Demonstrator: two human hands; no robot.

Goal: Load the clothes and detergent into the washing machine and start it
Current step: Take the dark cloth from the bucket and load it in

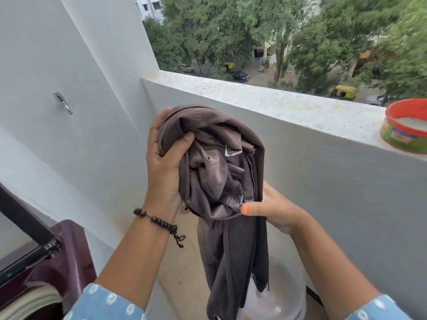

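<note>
The bundled cloth [221,176] is dark brown-grey. The sleeves [108,303] are light blue with white oval dots. The tub [406,132] is green with a red rim, the bracelet [159,224] black, the washing machine [67,257] maroon.

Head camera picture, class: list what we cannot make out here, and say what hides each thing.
1. Washing machine: cut off by the left and bottom edges; its drum and controls are out of view.
2. Right hand: its fingers are hidden behind the brown cloth; only the thumb shows.
3. Tub on the ledge: cut by the right edge, label blurred.
4. Clear container below: partly covered by the hanging cloth.
</note>
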